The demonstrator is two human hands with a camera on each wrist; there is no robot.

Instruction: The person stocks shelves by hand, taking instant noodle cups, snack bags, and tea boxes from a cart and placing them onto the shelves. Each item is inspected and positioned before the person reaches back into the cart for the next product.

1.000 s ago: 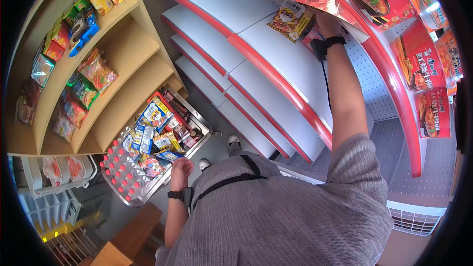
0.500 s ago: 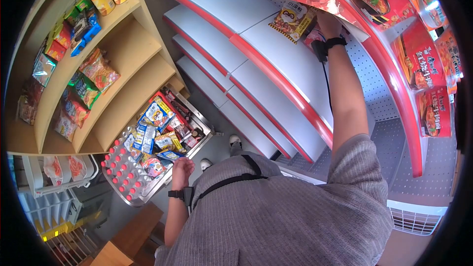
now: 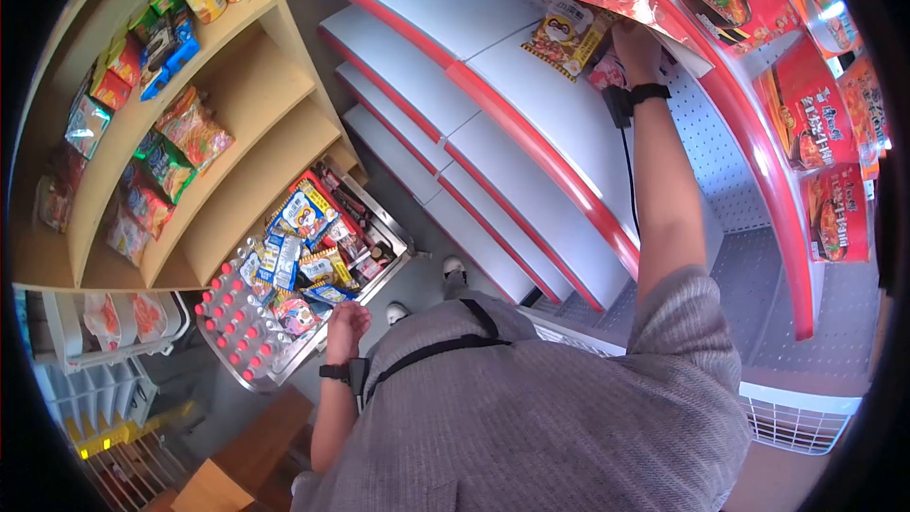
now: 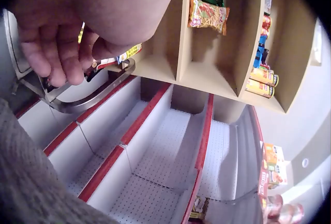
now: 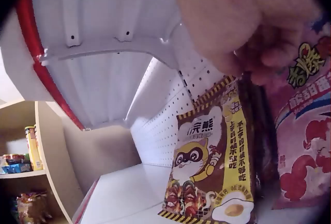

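On the upper white shelf my right hand (image 3: 637, 49) reaches in under the red header strip. Its curled fingers grip the top edge of a pink snack bag (image 5: 305, 136) with red fruit-like shapes printed on it. Beside that bag, a brown and yellow snack bag (image 5: 207, 167) with a masked cartoon animal leans upright on the shelf; it also shows in the head view (image 3: 566, 38). My left hand (image 3: 348, 324) hangs near my waist by the cart, its fingers loosely bent with nothing in them, as the left wrist view also shows (image 4: 64, 48).
A metal cart (image 3: 275, 381) beside me carries red-capped bottles (image 3: 232, 322) and a heap of snack bags (image 3: 303, 218). Wooden shelving (image 3: 256, 123) with packaged snacks stands at left. Red noodle packs (image 3: 806, 114) line the shelf above at right. A white wire basket (image 3: 796, 417) hangs lower right.
The head view has shifted slightly. My right hand stays at the pink snack bag on the shelf, and my left hand hangs as before.
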